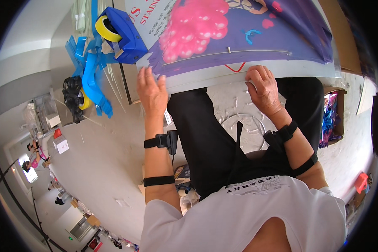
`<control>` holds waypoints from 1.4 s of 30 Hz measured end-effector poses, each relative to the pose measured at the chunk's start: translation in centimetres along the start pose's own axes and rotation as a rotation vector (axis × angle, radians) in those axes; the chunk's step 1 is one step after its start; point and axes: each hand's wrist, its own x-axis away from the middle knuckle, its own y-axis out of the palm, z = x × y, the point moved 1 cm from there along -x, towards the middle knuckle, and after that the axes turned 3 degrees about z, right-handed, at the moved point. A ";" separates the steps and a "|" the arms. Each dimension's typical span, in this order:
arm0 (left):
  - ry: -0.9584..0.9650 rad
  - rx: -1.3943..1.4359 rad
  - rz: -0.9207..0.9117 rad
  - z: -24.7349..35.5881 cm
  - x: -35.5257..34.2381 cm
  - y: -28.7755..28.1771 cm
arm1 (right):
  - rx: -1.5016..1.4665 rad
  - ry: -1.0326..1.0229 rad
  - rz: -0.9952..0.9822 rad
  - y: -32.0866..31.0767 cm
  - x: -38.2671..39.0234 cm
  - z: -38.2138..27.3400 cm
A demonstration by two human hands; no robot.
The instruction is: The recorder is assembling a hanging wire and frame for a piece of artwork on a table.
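A glossy purple plastic film (264, 42), printed with pink balloons, lies over a pale grey board (197, 83) in front of me. Across the film runs a thin whitish stick (197, 58) with a small pale piece on it. My left hand (152, 90) is at the board's near left corner, its fingers stretched out and holding nothing I can see. Over the board's near edge, my right hand (262, 89) has its fingers curled, thumb below them, beside a red printed angle (236, 68). Whether film is also between those fingers is hidden.
A blue tape dispenser (130, 35) with a yellow-cored roll stands at the back left. Blue strips (92, 82) and crumpled black plastic (72, 98) lie left of it. On the floor at right sits a cardboard box (339, 113) of colourful packets. People (35, 159) are far left.
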 end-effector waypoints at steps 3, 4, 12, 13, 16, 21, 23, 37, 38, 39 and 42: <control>-0.133 0.107 0.122 -1.0 -0.5 0.1 | -0.005 0.009 -0.007 -0.3 -0.1 -0.1; -0.132 0.106 0.123 -1.2 -1.0 0.2 | -0.007 0.015 -0.011 -0.4 -0.2 -0.1; -0.371 0.370 -0.111 -1.8 -4.2 1.4 | -0.193 0.058 -0.091 -0.1 -2.4 -1.5; -0.376 0.371 -0.109 -1.9 -4.1 1.5 | -0.230 0.074 -0.117 0.2 -2.8 -2.0; -0.406 0.441 -0.117 -1.8 -4.1 1.5 | -0.238 -0.036 -0.135 1.3 -4.0 -3.2; -0.497 0.469 -0.114 -0.6 -4.1 0.9 | -0.284 -0.117 -0.198 4.1 -6.0 -4.9; -0.433 0.446 -0.092 -0.8 -3.9 0.8 | -0.317 -0.164 -0.188 5.1 -6.6 -5.7; -0.454 0.269 -0.301 -0.5 -4.7 0.0 | -0.209 -0.107 -0.176 8.7 -7.8 -6.2; -0.487 0.281 -0.264 -0.5 -4.6 0.0 | -0.199 -0.109 -0.163 8.7 -7.8 -6.3; -0.519 0.293 -0.228 -0.6 -4.4 0.0 | -0.199 -0.110 -0.164 8.8 -7.8 -6.2; -0.572 0.361 -0.225 -0.9 -3.9 -0.2 | -0.192 -0.115 -0.173 8.8 -7.8 -6.1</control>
